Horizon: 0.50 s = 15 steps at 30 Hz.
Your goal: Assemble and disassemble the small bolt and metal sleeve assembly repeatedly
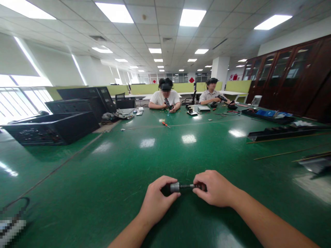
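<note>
Low over the green table (165,155), both hands share one slim tool-like piece. Its left end is a grey metal cylinder (175,187), from which a thin dark shaft (186,186) runs level to the right. My left hand (158,197) is closed around the cylinder end, thumb below and fingers above. The shaft's other end, a dark ribbed part, is pinched in my right hand (213,188) and partly covered by its fingers. What exact kind of piece it is, I cannot make out.
An orange screwdriver (166,124) lies farther up the table. Black computer cases (51,127) stand at left, and a black tray of parts (269,116) sits at right. Two people work across the table; one person's white shirt (155,99) is straight ahead.
</note>
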Each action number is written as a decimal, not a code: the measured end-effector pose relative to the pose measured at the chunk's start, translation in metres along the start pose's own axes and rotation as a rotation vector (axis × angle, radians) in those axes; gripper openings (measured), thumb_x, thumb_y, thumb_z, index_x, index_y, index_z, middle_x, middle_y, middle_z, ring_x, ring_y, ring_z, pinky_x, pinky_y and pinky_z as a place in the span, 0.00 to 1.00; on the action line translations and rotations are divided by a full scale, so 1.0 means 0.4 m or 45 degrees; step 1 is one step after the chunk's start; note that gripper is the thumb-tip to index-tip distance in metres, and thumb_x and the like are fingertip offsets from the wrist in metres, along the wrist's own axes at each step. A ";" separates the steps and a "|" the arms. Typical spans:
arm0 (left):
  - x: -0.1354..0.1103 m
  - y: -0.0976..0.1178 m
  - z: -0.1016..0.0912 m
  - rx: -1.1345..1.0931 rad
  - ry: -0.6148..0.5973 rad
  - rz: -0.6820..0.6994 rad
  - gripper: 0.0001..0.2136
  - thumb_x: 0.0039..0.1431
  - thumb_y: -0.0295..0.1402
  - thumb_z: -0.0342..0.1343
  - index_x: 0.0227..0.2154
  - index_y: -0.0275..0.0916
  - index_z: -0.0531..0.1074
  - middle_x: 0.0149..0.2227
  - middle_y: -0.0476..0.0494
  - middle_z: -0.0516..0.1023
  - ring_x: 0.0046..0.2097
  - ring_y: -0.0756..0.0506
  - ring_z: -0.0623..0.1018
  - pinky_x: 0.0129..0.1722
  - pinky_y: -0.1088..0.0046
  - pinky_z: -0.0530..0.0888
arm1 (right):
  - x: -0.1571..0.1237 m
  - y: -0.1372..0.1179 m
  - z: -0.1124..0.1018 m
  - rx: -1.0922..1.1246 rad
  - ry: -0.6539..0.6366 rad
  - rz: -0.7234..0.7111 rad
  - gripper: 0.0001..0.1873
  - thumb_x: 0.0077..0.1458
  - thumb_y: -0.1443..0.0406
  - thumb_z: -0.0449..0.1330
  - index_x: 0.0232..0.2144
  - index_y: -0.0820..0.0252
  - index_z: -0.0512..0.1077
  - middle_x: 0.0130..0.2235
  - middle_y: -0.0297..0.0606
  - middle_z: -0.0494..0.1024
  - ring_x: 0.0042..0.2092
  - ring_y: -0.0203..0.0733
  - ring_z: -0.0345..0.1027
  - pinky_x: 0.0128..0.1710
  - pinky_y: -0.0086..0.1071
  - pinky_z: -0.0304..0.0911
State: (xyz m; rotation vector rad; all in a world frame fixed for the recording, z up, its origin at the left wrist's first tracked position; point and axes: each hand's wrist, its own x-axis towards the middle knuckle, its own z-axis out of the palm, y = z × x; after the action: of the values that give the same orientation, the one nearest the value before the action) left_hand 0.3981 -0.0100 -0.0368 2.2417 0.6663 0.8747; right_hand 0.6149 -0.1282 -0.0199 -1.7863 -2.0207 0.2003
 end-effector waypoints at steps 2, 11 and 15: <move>0.000 -0.001 0.000 -0.008 -0.004 -0.007 0.13 0.46 0.25 0.67 0.37 0.44 0.78 0.37 0.49 0.81 0.40 0.43 0.79 0.43 0.67 0.74 | -0.001 -0.001 0.001 0.007 0.003 -0.001 0.06 0.57 0.61 0.60 0.34 0.56 0.74 0.29 0.31 0.77 0.31 0.38 0.69 0.36 0.31 0.56; -0.002 0.003 -0.002 0.000 0.002 -0.009 0.14 0.47 0.25 0.67 0.38 0.44 0.78 0.37 0.49 0.81 0.40 0.44 0.79 0.44 0.67 0.74 | 0.002 0.000 0.001 0.029 0.034 -0.020 0.06 0.57 0.61 0.60 0.34 0.56 0.74 0.29 0.32 0.77 0.31 0.38 0.68 0.36 0.31 0.56; -0.001 0.005 -0.007 0.037 -0.013 0.025 0.16 0.48 0.24 0.66 0.41 0.45 0.77 0.39 0.48 0.80 0.42 0.43 0.79 0.45 0.66 0.74 | 0.000 -0.002 0.002 0.042 0.061 -0.025 0.05 0.56 0.61 0.60 0.33 0.56 0.74 0.28 0.31 0.77 0.30 0.38 0.68 0.36 0.32 0.57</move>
State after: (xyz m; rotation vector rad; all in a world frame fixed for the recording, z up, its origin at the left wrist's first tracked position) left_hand 0.3965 -0.0105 -0.0341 2.2806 0.6576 0.8675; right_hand 0.6138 -0.1280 -0.0204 -1.7340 -1.9893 0.1824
